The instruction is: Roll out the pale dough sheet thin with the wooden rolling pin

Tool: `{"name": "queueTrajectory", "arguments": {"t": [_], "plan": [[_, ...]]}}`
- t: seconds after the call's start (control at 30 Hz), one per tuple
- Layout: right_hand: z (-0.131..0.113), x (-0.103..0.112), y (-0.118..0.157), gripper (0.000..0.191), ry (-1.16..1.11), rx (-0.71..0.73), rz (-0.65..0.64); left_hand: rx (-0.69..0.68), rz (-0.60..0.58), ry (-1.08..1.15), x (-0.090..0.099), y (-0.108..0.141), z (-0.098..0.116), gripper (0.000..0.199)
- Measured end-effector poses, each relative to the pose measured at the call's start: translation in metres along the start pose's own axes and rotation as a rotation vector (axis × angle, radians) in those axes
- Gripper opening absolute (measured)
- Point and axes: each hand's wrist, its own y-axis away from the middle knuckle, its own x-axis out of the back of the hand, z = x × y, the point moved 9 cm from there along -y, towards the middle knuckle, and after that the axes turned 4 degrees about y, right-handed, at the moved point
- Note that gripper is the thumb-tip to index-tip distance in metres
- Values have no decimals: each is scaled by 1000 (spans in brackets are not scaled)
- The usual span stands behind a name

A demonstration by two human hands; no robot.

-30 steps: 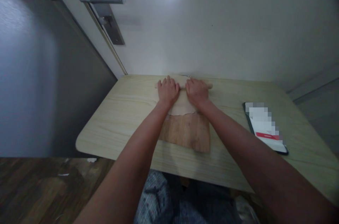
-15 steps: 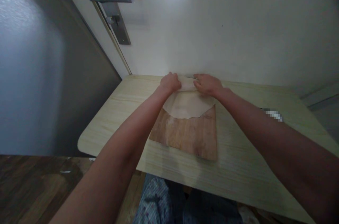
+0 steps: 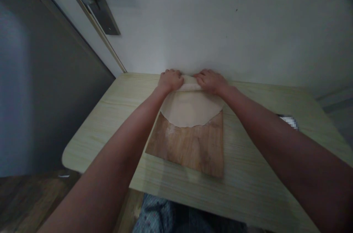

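- Dough sheet (image 3: pixel 190 110) on far part of board (image 3: pixel 190 146); prob. soft, light, easily torn.
- L hand (image 3: pixel 171 80) & R hand (image 3: pixel 211 81) over its roll (image 3: pixel 189 87) (can't tell if gripping).
- Best hold: both ends, evenly.

Room: looks like a home, this
Door (image 3: pixel 179 31): white, lock plate (image 3: pixel 102 12) above table's (image 3: pixel 253 167) far left corner
Floor (image 3: pixel 24 200): brown, wood-look
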Motion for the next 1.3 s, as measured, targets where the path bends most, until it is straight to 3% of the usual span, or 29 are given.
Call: {"name": "queueTrajectory", "arguments": {"t": [0.27, 0.5, 0.8, 0.93, 1.1, 1.2, 1.3], "plan": [[-17, 8, 36, 42, -34, -2, 35, -5, 109, -83, 14, 50, 18, 41], [-31, 21, 82, 40, -67, -25, 155, 11, 245, -61, 20, 96, 33, 44], [-46, 32, 134, 41, -185, 80, 232, -177, 197, 16, 25, 143, 44, 44], [-41, 32, 120, 43, -189, 78, 192, -162, 163, 20, 22, 128, 42, 42], [-24, 25, 76, 47, -174, -191, 81, 68, 123, 21, 19, 91, 26, 42], [-16, 16, 54, 53, -178, -331, -41, 161, 30, 85, 14, 72, 15, 47], [-9, 6, 37, 57, -154, -378, -165, 270, -118, 149, 1, 57, 0, 54]]}}
